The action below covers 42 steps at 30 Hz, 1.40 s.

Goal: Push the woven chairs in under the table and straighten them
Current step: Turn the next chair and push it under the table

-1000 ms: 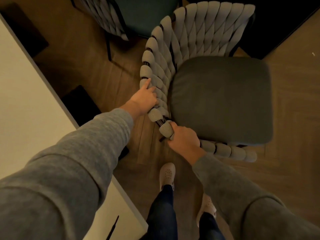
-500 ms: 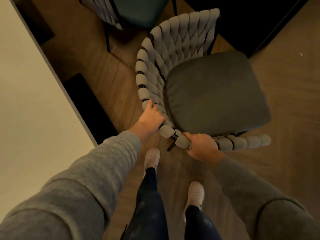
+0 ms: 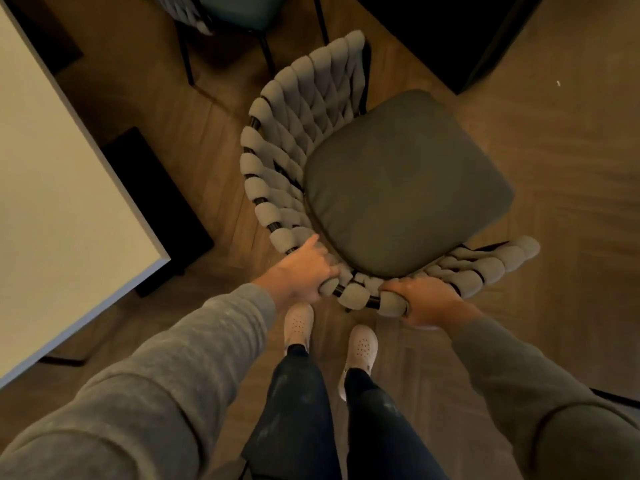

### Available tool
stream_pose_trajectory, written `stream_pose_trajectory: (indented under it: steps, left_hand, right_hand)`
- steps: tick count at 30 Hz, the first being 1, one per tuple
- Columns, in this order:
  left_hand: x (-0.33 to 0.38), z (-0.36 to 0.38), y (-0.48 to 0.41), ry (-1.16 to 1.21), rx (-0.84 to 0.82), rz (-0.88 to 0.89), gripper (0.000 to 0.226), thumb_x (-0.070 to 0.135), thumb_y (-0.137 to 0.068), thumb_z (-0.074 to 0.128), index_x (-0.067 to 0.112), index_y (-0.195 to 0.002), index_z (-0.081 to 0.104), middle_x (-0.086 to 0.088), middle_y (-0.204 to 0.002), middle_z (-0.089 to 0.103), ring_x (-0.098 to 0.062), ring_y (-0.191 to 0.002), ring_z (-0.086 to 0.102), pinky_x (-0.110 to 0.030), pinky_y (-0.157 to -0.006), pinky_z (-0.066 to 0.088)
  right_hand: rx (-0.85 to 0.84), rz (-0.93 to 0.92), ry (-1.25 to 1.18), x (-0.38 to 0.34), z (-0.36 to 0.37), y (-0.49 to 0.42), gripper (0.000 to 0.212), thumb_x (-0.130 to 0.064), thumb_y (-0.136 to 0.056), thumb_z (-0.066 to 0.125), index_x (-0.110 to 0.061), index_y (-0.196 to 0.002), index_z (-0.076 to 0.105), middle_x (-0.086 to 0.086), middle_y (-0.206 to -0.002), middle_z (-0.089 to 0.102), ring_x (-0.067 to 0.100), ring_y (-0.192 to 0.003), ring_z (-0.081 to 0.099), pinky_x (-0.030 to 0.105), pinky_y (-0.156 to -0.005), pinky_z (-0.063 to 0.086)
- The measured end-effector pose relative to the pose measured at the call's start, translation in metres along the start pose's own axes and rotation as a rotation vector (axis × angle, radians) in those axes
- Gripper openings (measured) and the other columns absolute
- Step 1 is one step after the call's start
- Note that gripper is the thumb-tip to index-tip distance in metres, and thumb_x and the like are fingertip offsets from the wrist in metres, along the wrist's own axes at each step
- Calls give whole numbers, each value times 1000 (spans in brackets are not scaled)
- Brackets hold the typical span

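- The left hand (image 3: 304, 271) gripped the woven back rim of the chair (image 3: 398, 188), fingers curled over it.
- The right hand (image 3: 429, 303) clasped the same rim, nearby.
- The chair stood on the floor (image 3: 554, 133), angled, apart from the table (image 3: 52, 168) corner.
- A second chair (image 3: 239, 8) stood beyond.

**Chair beside table corner**

Woven chair (image 3: 398, 188) on floor (image 3: 561, 161), right of table (image 3: 52, 174), apart from it. Second chair (image 3: 239, 8) behind it. Left hand (image 3: 304, 271) and right hand (image 3: 427, 303) on its near rim. Shoes (image 3: 298, 323) just below.
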<state>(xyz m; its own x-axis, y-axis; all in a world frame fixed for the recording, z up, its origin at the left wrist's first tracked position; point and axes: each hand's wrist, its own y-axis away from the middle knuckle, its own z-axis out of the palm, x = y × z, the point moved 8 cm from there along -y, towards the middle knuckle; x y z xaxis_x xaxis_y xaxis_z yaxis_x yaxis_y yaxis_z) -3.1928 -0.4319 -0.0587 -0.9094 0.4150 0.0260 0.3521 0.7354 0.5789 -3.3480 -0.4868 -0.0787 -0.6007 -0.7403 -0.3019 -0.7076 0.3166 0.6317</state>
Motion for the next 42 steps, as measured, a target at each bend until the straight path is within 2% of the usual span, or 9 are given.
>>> stream_pose_trajectory:
  steps: [3,5,9,13,16,19,25,32,42]
  left_hand:
    - [-20,2,13,31,-23,48,66,50,-84,59,23,-141,41,-1,-133,53,-24,-130,41,-51,-114,10]
    - [-50,-3,18,-31,-31,4,76,51,-81,63,25,-147,33,0,-143,44,-23,-138,32,-53,-116,5]
    - [-112,-9,18,-174,-151,-67,85,49,-80,67,25,-151,26,-4,-152,32,-26,-146,17,-57,-116,-1]
    - [-142,-6,7,-273,-290,-21,90,52,-80,67,23,-152,21,-4,-156,26,-28,-148,6,-56,-115,-6]
    - [-144,5,1,-235,-302,33,80,57,-80,61,31,-148,29,-7,-147,42,-30,-140,30,-54,-115,13]
    - [-153,3,-1,-151,-178,11,55,59,-78,51,35,-128,51,0,-108,64,-25,-102,58,-45,-95,39]
    - [-157,-16,-17,-147,-66,-2,42,51,-83,49,28,-116,61,-1,-82,60,-21,-75,55,-34,-69,36]
    - [-163,-52,-61,40,5,-143,34,53,-84,51,26,-101,63,4,-78,60,-17,-74,59,-32,-67,49]
    - [-202,-94,-125,313,-23,-326,45,60,-82,56,23,-108,56,4,-86,59,-19,-85,61,-32,-72,47]
  right_hand:
    - [-122,20,41,-25,-2,-1,82,-62,-78,63,-32,-147,28,-2,-134,53,21,-117,54,36,-97,44]
    - [-63,5,-28,-57,-12,-9,90,-68,-76,61,-26,-148,26,1,-136,51,22,-118,53,36,-97,43]
    - [152,122,-200,-114,-23,-42,87,-57,-83,61,-22,-150,18,9,-139,47,29,-120,52,39,-95,44]
    - [174,357,-347,-131,-17,-70,78,-33,-89,61,-23,-150,13,14,-137,45,32,-120,50,43,-95,45]
    - [219,393,-276,-125,-19,-73,58,-20,-95,49,-22,-148,25,12,-133,50,29,-117,52,39,-93,46]
    - [242,351,-267,-122,-24,-80,55,-20,-96,45,-24,-148,27,8,-128,56,27,-112,56,37,-91,47]
    - [238,333,-267,-88,-46,-82,58,-25,-95,46,-26,-149,27,5,-129,57,25,-112,56,36,-93,45]
    - [203,284,-111,-1,-98,-96,56,-29,-89,58,-32,-142,39,1,-125,61,22,-110,59,35,-93,47]
    - [134,103,149,102,-193,-153,53,-23,-89,59,-38,-137,43,1,-115,64,22,-104,61,38,-88,50]
